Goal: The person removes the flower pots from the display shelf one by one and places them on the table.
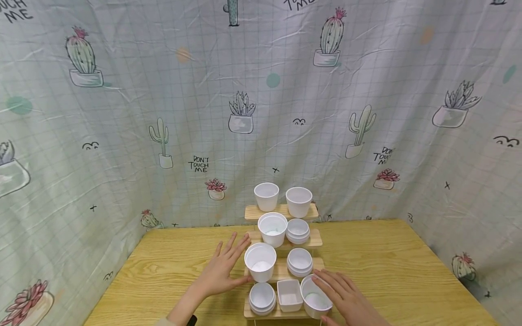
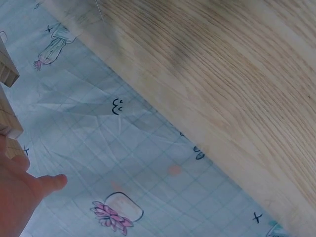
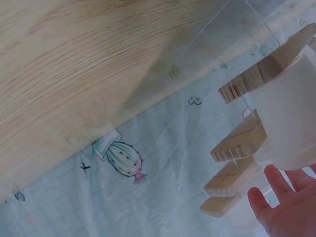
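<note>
A stepped wooden shelf (image 1: 281,273) holds several white pots on its tiers. My left hand (image 1: 222,269) is beside its left edge with fingers spread, next to a round white pot (image 1: 261,267) with a wide rim; whether it touches the pot cannot be told. My right hand (image 1: 346,294) is at the lowest tier, its fairly straight fingers reaching over the rim of the right-hand white pot (image 1: 316,301). In the right wrist view, the fingers (image 3: 279,182) lie close under that pot. A square white pot (image 1: 289,296) and a low round pot (image 1: 262,296) stand left of it.
Two white pots, one on the left (image 1: 267,198) and one on the right (image 1: 299,202), stand on the top tier. Low ridged pots (image 1: 298,230) sit on the middle tiers' right side. The wood-grain table (image 1: 183,253) meets a cactus-print curtain (image 1: 261,149) behind and at the sides.
</note>
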Demonstrator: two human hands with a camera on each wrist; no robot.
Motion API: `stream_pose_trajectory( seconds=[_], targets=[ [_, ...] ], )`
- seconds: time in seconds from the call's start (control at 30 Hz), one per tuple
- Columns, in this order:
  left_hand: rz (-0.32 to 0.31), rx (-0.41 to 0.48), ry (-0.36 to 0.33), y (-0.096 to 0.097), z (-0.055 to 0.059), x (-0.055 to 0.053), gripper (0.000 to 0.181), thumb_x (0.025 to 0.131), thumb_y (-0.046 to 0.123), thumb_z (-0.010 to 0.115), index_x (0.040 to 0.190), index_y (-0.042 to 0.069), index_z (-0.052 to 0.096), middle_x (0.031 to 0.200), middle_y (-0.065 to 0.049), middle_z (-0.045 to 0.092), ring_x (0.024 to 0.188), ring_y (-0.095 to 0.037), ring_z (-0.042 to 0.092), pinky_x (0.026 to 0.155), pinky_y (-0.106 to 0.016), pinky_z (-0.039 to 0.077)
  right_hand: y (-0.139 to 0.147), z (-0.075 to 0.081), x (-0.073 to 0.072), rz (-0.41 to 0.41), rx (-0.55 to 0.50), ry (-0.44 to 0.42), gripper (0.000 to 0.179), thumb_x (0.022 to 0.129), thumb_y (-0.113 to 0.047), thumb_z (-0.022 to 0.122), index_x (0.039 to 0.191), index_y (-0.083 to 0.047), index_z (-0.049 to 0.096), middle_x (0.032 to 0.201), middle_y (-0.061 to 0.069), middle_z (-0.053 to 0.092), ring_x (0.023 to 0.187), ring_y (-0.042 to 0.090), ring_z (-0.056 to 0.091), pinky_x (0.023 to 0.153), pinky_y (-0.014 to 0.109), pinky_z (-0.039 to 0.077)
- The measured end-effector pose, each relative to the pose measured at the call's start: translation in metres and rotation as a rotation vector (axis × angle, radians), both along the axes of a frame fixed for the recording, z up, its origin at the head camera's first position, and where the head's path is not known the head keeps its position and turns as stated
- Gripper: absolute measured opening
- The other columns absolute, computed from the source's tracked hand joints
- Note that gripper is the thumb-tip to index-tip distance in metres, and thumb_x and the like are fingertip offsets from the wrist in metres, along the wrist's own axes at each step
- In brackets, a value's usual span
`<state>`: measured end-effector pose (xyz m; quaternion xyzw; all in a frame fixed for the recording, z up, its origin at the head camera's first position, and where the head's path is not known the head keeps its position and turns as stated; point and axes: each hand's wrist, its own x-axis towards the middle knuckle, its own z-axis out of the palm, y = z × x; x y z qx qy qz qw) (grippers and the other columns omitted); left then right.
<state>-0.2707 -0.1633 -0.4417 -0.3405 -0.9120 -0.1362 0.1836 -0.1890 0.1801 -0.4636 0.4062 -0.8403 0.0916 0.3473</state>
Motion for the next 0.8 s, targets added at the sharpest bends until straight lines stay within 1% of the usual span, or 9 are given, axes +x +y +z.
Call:
stream_pose_trajectory(
  seconds=[0.17, 0.37, 0.47, 0.57, 0.67, 0.8],
  targets=[
    [-0.005, 0.004, 0.008, 0.0, -0.002, -0.001, 0.09, 0.072, 0.056, 0.063, 0.144, 0.023, 0.019, 0.15, 0.006, 0.018, 0.136, -0.032, 0.02, 0.1, -0.065, 0.022, -0.004, 0.001, -0.001, -0.01, 0.006, 0.013, 0.076, 0.071, -0.049, 0.065, 0.131, -0.008, 0.044, 0.134, 0.006, 0.046, 0.119, 0.019, 0.042, 0.111, 0.022, 0.005],
    [-0.002, 0.0, -0.003, 0.0, -0.003, -0.001, 0.09, 0.073, 0.06, 0.059, 0.144, 0.024, 0.018, 0.15, 0.008, 0.017, 0.137, -0.03, 0.018, 0.1, -0.065, 0.022, -0.007, 0.002, -0.003, -0.025, 0.004, 0.017, 0.075, 0.07, -0.05, 0.067, 0.13, -0.01, 0.046, 0.131, 0.005, 0.048, 0.117, 0.018, 0.042, 0.111, 0.021, 0.005],
    [-0.004, 0.005, -0.014, 0.0, -0.002, 0.0, 0.09, 0.073, 0.06, 0.059, 0.144, 0.023, 0.018, 0.15, 0.007, 0.017, 0.137, -0.03, 0.018, 0.1, -0.065, 0.022, -0.009, 0.002, -0.004, -0.028, 0.003, 0.027, 0.072, 0.071, -0.051, 0.065, 0.129, -0.013, 0.047, 0.127, 0.004, 0.05, 0.113, 0.017, 0.043, 0.107, 0.022, 0.01],
    [-0.001, 0.004, -0.018, 0.0, -0.002, 0.0, 0.091, 0.072, 0.059, 0.059, 0.144, 0.023, 0.017, 0.15, 0.007, 0.016, 0.137, -0.03, 0.018, 0.099, -0.065, 0.023, -0.011, 0.002, -0.006, -0.028, -0.002, 0.034, 0.068, 0.073, -0.053, 0.062, 0.127, -0.015, 0.049, 0.122, 0.002, 0.051, 0.109, 0.015, 0.044, 0.099, 0.024, 0.017],
    [0.002, 0.0, -0.017, 0.0, -0.002, 0.0, 0.091, 0.072, 0.059, 0.06, 0.144, 0.024, 0.017, 0.15, 0.007, 0.016, 0.137, -0.03, 0.018, 0.099, -0.065, 0.023, -0.014, 0.002, -0.007, -0.037, 0.002, 0.045, 0.066, 0.073, -0.054, 0.061, 0.127, -0.017, 0.05, 0.12, 0.001, 0.051, 0.106, 0.014, 0.045, 0.092, 0.028, 0.023],
    [0.005, -0.007, -0.025, 0.0, -0.003, -0.002, 0.091, 0.073, 0.06, 0.059, 0.144, 0.025, 0.015, 0.151, 0.008, 0.014, 0.138, -0.029, 0.016, 0.099, -0.065, 0.023, -0.017, 0.002, -0.007, -0.065, 0.016, 0.059, 0.066, 0.073, -0.055, 0.06, 0.128, -0.021, 0.05, 0.118, 0.002, 0.05, 0.104, 0.014, 0.045, 0.087, 0.031, 0.029]
  ],
)
